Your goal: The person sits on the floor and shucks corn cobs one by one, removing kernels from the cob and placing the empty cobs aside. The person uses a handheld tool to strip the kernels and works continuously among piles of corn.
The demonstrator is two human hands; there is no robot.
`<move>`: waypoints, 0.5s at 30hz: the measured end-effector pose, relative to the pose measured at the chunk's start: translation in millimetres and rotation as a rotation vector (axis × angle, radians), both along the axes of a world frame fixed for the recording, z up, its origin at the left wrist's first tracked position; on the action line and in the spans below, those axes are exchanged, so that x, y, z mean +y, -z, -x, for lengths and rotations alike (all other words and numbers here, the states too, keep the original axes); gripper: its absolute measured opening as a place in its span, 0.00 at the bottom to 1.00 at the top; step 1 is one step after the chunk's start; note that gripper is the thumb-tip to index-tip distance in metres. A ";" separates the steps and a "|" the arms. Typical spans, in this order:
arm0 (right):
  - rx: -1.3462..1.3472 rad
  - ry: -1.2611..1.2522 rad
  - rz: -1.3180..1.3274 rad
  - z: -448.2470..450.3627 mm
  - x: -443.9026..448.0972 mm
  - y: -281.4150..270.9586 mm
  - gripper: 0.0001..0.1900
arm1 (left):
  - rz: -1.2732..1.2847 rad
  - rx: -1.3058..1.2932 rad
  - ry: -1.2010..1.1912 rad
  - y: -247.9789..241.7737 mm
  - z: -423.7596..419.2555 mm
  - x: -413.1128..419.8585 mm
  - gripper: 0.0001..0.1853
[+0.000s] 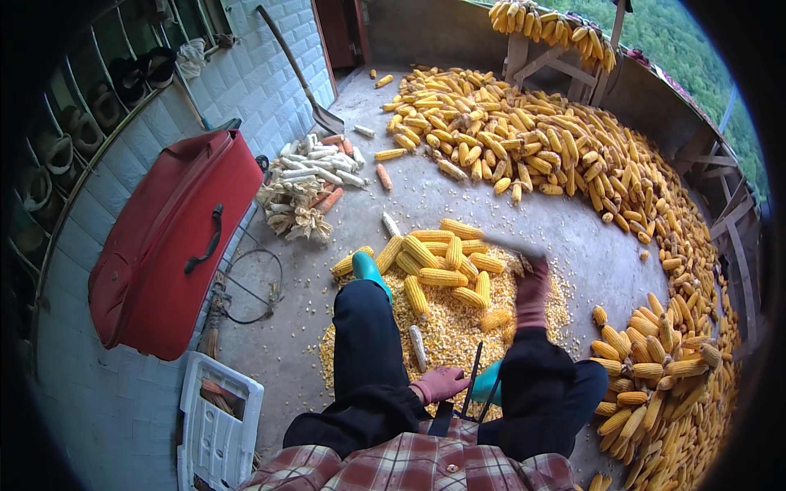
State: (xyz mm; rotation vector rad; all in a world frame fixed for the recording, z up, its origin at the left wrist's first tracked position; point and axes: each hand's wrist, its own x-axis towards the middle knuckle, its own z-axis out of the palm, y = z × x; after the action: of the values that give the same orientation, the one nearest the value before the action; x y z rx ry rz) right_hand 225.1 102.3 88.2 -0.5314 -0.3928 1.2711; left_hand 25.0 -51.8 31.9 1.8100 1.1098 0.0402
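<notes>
My right hand (533, 276), in a pink glove, is extended over the right side of a heap of loose corn kernels (454, 331). It is shut on a blurred, elongated object (513, 243) whose kind I cannot tell. My left hand (443, 385), also gloved in pink, lies low between my knees, beside dark upright bars (471, 380); whether it grips them is unclear. Several yellow corn cobs (443, 277) are piled on the kernels between my teal boots (368, 270). A stripped white cob (417, 347) rests on the kernels just above my left hand.
A great heap of corn ears (522, 135) curves along the back and right. Stripped cobs and husks (307, 178) lie at left, near a shovel (328, 119). A red suitcase (178, 245) leans at the wall, with a wire loop (279, 276) and a white crate (218, 423) nearby.
</notes>
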 end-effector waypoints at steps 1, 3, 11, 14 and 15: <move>-0.139 -0.128 0.042 47.4 7.6 -33.4 0.21 | 0.011 -0.019 0.004 0.1 -1.0 -1.3 0.22; -0.392 -0.300 -0.131 121.8 -7.2 -84.0 0.20 | 0.024 0.032 -0.091 -1.1 1.8 -2.4 0.24; -0.709 -0.395 0.259 110.1 -86.5 -52.6 0.16 | -0.006 -0.064 -0.073 -4.8 11.1 -4.0 0.24; -0.688 -0.201 0.465 59.7 -120.1 11.6 0.16 | 0.062 -0.008 -0.055 -5.2 4.7 -4.9 0.26; -0.859 -0.159 0.551 46.5 -129.9 33.2 0.17 | 0.041 0.007 -0.043 -5.3 2.7 -5.9 0.27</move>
State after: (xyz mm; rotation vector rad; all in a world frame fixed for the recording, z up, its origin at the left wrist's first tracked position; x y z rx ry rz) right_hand 178.6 -27.6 55.0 -1.5558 -0.8108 1.2506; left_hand 22.3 -57.7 37.2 1.7505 1.1466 0.0368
